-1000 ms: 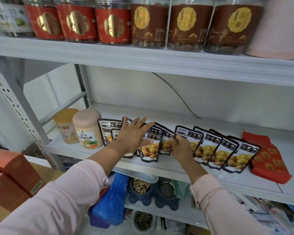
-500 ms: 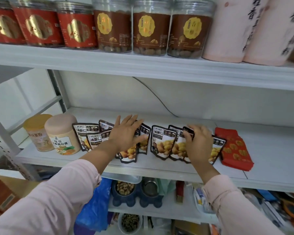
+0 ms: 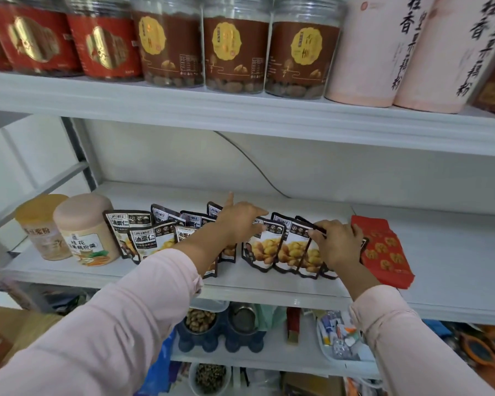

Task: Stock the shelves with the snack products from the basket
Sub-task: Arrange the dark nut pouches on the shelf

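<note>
Several black-edged chestnut snack pouches (image 3: 265, 247) stand in an overlapping row on the middle white shelf (image 3: 269, 287). My left hand (image 3: 237, 221) lies over the middle pouches with its fingers spread and straight, touching their tops. My right hand (image 3: 339, 242) curls its fingers round the top edge of the rightmost pouches (image 3: 303, 244) and hides part of them. A flat red packet (image 3: 383, 252) lies just right of that hand. The basket is out of view.
Two pale round tubs (image 3: 83, 230) stand at the shelf's left end. The upper shelf holds red jars (image 3: 103, 41), brown jars (image 3: 236, 50) and pink canisters (image 3: 366, 52). Below, a lower shelf holds bowls (image 3: 199, 324) and small items. The middle shelf is bare right of the red packet.
The right pouches have been pushed left into a tighter row, away from the red packet. Both hands shifted along with them, and the view moved closer and to the right.
</note>
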